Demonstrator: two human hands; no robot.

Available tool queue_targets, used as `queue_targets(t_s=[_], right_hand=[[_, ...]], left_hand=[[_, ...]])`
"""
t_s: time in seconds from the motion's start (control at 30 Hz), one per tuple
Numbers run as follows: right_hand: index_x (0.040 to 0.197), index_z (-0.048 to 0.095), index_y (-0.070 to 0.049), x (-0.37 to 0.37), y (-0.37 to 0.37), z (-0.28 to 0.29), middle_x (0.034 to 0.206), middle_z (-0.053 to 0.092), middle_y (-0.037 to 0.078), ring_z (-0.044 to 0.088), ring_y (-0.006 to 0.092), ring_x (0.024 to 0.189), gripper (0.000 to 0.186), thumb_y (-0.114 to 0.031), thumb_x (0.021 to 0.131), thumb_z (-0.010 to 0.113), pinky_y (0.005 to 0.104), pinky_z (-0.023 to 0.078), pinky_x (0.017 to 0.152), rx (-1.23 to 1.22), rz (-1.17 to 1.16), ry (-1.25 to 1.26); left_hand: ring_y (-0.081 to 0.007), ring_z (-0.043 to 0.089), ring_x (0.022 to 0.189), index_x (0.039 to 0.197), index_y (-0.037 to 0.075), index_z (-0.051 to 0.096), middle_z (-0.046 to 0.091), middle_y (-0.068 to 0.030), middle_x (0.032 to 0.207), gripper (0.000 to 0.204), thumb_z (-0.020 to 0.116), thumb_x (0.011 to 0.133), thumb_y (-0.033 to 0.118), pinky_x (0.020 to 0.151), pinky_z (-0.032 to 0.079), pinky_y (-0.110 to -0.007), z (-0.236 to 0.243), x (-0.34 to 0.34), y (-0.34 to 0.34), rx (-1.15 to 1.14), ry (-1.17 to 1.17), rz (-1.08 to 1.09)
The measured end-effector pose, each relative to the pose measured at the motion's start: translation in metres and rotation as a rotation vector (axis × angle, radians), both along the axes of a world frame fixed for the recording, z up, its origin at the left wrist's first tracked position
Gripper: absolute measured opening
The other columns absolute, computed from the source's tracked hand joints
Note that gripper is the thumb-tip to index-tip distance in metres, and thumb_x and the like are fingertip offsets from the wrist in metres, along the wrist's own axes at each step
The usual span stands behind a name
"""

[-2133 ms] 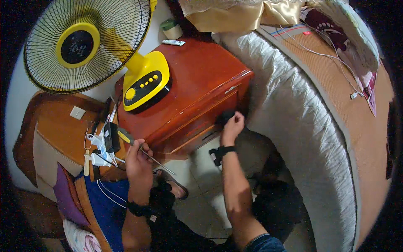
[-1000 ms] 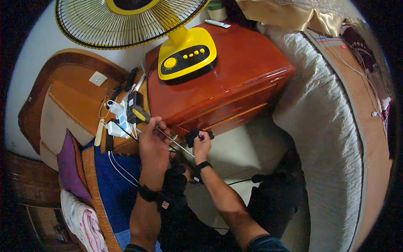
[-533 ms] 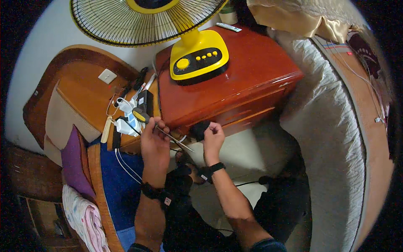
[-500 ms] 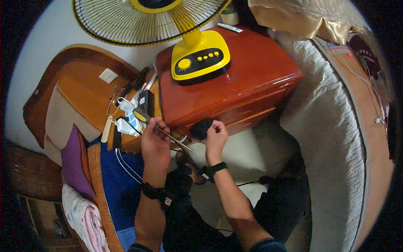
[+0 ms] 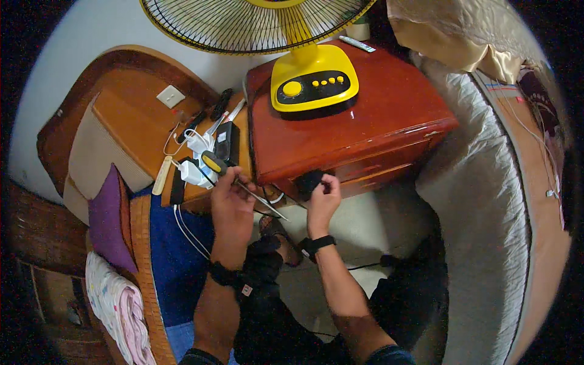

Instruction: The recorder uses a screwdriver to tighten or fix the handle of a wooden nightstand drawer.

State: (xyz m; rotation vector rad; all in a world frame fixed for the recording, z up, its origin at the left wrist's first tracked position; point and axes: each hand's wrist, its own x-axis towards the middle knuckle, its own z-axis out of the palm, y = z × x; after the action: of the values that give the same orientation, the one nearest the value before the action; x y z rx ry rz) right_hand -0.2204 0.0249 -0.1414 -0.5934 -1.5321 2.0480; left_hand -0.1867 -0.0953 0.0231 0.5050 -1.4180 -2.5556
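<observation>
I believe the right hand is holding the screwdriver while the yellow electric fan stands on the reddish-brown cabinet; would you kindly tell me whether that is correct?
Not quite: the head view shows the screwdriver in the left hand, not the right hand. The yellow electric fan does stand on the reddish-brown cabinet.
</observation>
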Motion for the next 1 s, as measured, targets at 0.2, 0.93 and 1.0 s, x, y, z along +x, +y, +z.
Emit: queue_targets(t_s=[0.2, 0.93, 1.0], right_hand=[[0.091, 0.061, -0.003, 0.009, -0.037, -0.025, 0.087, 0.059, 0.004, 0.054, 0.0132, 0.071, 0.013, 0.003, 0.08, 0.065, 0.0267, 0.047, 0.067, -0.038, 0.155, -0.022], [0.091, 0.061, -0.002, -0.023, 0.054, -0.149, 0.082, 0.061, 0.003, 0.057, 0.0146, 0.072, 0.012, -0.011, 0.097, 0.056, 0.0306, 0.048, 0.067, -0.488, -0.166, -0.022], [0.09, 0.06, -0.004, -0.033, 0.076, -0.173, 0.079, 0.059, 0.004, 0.057, 0.016, 0.069, 0.012, -0.011, 0.099, 0.054, 0.032, 0.048, 0.061, -0.533, -0.204, 0.07]], left_hand=[[-0.0161, 0.058, 0.076, 0.099, 0.009, 0.063, 0.062, -0.0012, 0.082, 0.015, 0.062, 0.094, 0.023, 0.072, 0.047, -0.03, -0.002, -0.007, 0.019, 0.038, 0.022, -0.075], [-0.0131, 0.056, 0.074, 0.104, 0.009, 0.06, 0.058, 0.0007, 0.083, 0.019, 0.055, 0.098, 0.026, 0.063, 0.043, -0.025, -0.001, 0.003, 0.016, -0.064, -0.042, -0.087], [-0.012, 0.054, 0.074, 0.103, 0.011, 0.06, 0.057, 0.0021, 0.081, 0.02, 0.057, 0.096, 0.03, 0.064, 0.038, -0.025, 0.004, 0.001, 0.025, -0.102, -0.041, -0.102]])
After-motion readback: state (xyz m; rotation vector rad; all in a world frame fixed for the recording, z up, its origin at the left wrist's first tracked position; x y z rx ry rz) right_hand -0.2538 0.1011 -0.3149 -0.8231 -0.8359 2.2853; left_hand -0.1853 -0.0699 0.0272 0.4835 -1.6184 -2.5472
